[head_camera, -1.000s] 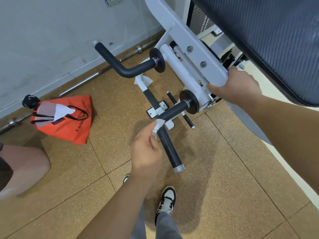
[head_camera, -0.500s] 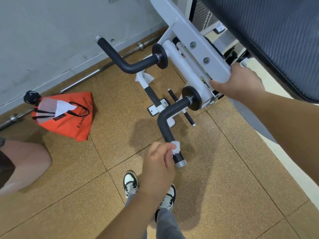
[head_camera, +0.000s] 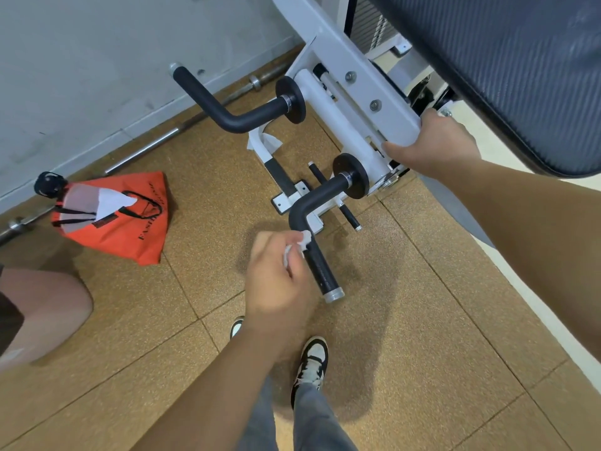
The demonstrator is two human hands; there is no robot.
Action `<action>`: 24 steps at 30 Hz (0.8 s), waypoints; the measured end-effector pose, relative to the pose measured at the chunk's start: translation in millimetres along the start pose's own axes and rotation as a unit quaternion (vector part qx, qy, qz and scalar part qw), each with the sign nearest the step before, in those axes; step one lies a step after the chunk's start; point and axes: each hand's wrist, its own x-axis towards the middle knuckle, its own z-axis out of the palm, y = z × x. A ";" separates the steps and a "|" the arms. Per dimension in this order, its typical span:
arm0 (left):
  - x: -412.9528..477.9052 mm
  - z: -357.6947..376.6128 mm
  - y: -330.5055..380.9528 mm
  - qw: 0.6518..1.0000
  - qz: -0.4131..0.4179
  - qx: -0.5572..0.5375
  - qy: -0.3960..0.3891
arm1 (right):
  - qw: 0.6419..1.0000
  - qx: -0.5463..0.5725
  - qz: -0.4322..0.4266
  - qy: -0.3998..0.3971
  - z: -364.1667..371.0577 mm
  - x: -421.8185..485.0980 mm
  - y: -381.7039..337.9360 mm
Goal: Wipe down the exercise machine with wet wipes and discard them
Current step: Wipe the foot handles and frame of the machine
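Wet wipe (head_camera: 304, 238) pressed on near black handle (head_camera: 320, 268) just below its bend, 7 o'clock of black collar disc (head_camera: 353, 177) — left hand (head_camera: 276, 278) fingers pinch it to scrub. Right hand (head_camera: 432, 141), 2 o'clock of wipe, grips white frame arm (head_camera: 361, 73) — likely steadying it.

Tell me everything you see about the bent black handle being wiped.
The handle is a matte black, foam-looking bar bent in an L, tipped with a silver cap. Its far end meets a black disc on the white frame. The left hand holds a white wipe against it just below the bend.
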 end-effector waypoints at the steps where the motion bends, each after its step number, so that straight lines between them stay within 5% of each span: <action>1: 5.4 4.8 -3.6 1.000 -0.002 0.028 -0.010 | 1.000 0.003 0.000 0.000 0.4 0.4 0.2; 7: -38.1 21.1 -11.4 0.996 -0.052 0.041 -0.055 | 1.000 -0.006 0.001 -0.009 0.8 4.2 0.5; 13: -82.8 10.7 -5.8 0.964 0.077 0.066 -0.246 | 1.000 0.005 -0.002 -0.011 1.4 3.4 0.8; 19: -49.3 1.0 18.1 0.986 0.008 0.025 -0.163 | 1.000 -0.016 0.004 -0.014 0.3 3.4 1.6; 24: -25.7 -12.9 52.0 0.971 -0.125 -0.087 -0.186 | 0.993 -0.089 0.068 -0.026 -12.4 -10.2 -14.0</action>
